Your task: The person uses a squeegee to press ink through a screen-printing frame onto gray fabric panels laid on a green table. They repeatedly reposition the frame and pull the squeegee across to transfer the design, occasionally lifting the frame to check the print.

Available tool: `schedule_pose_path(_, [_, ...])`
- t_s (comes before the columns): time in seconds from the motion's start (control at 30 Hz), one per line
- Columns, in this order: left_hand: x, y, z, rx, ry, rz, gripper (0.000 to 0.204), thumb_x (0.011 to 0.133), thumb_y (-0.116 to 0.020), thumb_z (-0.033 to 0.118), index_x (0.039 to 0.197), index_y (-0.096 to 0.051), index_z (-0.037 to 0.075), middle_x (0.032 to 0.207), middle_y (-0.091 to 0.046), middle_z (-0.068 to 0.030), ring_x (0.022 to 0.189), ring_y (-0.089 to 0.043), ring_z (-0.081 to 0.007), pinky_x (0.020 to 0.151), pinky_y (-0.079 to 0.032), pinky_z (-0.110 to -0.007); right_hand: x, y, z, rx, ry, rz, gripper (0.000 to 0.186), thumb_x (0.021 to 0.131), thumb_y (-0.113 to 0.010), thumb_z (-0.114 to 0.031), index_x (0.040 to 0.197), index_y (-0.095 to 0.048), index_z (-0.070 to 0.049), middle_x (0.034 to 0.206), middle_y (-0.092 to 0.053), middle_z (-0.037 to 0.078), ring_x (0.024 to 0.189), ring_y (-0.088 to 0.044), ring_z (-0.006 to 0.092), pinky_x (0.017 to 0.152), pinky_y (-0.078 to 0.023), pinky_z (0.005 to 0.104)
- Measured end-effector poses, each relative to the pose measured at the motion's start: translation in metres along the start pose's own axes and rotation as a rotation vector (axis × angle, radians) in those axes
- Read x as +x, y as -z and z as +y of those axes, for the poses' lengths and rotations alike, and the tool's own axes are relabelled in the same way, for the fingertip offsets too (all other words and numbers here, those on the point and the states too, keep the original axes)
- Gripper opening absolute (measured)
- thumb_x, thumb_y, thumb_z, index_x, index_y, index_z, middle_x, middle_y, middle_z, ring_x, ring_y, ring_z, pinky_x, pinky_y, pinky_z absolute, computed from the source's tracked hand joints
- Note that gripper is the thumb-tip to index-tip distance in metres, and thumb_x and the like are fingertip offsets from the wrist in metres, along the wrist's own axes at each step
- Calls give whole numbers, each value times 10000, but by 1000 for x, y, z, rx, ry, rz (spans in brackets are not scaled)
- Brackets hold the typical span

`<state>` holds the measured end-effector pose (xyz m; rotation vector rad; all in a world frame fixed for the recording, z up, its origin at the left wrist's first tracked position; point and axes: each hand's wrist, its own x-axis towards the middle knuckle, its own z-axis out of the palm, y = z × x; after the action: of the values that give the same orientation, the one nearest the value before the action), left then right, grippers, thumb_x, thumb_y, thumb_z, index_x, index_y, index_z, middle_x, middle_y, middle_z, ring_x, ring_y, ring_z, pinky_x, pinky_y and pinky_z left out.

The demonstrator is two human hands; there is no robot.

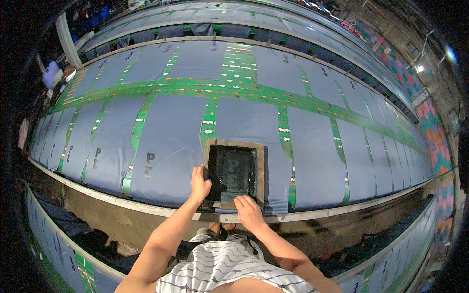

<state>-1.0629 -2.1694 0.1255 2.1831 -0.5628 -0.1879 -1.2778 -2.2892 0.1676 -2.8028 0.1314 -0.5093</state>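
A wooden-framed printing screen [260, 171] with a dark inked middle lies tilted slightly on a grey fabric piece at the near edge of the long table. My left hand [199, 185] is closed on the frame's left side. My right hand [249, 212] has its fingers curled over the near part of the same frame, at its bottom right; what lies under those fingertips is partly hidden. Grey fabric pieces [173, 132] with dark printed marks lie side by side on the green table surface [244, 95].
The table's near rail [317, 215] runs in front of my body. More long covered tables stand beyond [244, 14] and behind me [400, 249]. A concrete post [66, 36] rises at far left; a wall and multicoloured paving [435, 132] lie at right.
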Motion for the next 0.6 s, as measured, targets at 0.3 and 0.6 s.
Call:
schedule_pose_path(0.3, [-1,-3,-5,-39,-43,15,623,708,-601,-22,1324,-518,-65,1168,-550,-222,1129,-539,-432,991,-458,-459,-3,22,49,195,-734,235,563,911,-702,-366,1267,-581,53,1156,-626,208,1083,-600,363,953,-470,467])
schedule_pose_path(0.6, [-5,2,38,-100,-84,63,652,687,-586,-51,1333,-510,-78,1156,-544,-199,1101,-543,-381,1003,-446,-403,-13,25,81,330,-852,185,511,939,-636,-443,1039,-699,54,960,-658,241,941,-639,418,827,-500,485])
